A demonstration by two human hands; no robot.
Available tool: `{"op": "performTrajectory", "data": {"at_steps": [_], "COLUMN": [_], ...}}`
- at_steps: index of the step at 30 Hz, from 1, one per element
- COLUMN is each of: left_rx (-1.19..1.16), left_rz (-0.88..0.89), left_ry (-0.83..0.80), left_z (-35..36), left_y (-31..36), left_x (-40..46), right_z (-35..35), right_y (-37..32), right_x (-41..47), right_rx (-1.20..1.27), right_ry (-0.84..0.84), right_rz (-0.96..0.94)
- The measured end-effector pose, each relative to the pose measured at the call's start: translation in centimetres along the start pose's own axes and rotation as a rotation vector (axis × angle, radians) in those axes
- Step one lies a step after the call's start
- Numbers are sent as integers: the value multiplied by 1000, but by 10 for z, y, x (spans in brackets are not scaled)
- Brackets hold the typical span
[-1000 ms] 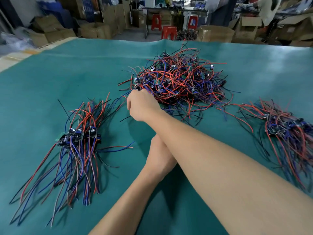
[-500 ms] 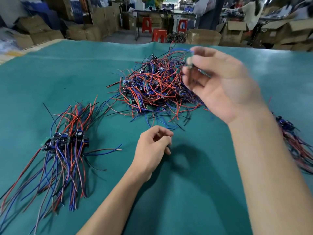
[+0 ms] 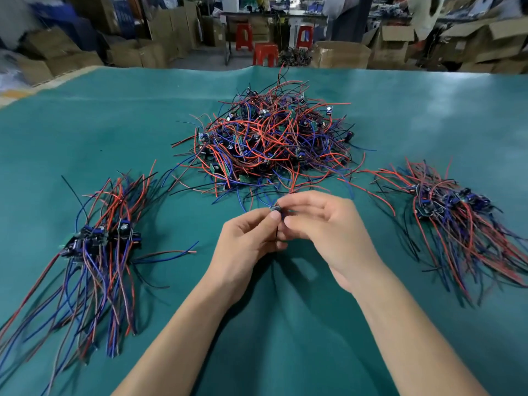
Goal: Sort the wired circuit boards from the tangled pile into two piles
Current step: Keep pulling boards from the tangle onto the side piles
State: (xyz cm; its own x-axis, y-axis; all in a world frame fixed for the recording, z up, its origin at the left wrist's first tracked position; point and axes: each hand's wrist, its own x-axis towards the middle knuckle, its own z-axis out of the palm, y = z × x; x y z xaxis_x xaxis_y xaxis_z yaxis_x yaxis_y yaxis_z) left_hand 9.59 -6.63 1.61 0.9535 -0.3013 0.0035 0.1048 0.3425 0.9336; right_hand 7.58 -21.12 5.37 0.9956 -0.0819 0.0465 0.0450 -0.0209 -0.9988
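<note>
Both hands, left newly joining right, apparently pinch one board.

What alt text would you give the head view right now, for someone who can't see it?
Both hands, left hand and right hand, pinch one small wired circuit board between them above a green table. Behind them lies the tangled pile; sorted piles lie at the left and the right.
</note>
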Motion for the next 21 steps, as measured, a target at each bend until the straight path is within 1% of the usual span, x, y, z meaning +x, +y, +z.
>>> {"op": "performTrajectory", "data": {"at_steps": [1,3,4,5,7,8,11,13,15,17,21], "left_rx": [-5,-30,-55,-82,-106,-97,-44,-22,12,50,103], "left_rz": [-2,-20,-37,-58,-102,-120,-148,-142,-132,-122,-111], "left_ry": [-9,-13,-16,-28,-81,-110,-162,-186,-194,-193,-177], "left_z": [0,1,1,1,2,2,5,6,7,7,9], "left_y": [-1,0,0,1,3,4,2,1,1,1,1], "left_x": [0,1,1,1,0,-1,-3,-4,-5,-6,-6], "right_z": [-2,-5,-5,-6,-3,-2,-5,-10,-13,-16,-22], "right_y": [3,9,12,13,12,12,13,11,9,9,9], "right_x": [0,1,2,3,3,2,4,5,5,6,7], "right_rx": [-38,-248,-295,-267,-129,-113,-94,-26,33,45,36], "right_ry": [40,167,195,176,79,60,94,42,-46,-81,-154], "right_rz": [-18,-76,-87,-71,-1,2,13,77,152,203,221]}}
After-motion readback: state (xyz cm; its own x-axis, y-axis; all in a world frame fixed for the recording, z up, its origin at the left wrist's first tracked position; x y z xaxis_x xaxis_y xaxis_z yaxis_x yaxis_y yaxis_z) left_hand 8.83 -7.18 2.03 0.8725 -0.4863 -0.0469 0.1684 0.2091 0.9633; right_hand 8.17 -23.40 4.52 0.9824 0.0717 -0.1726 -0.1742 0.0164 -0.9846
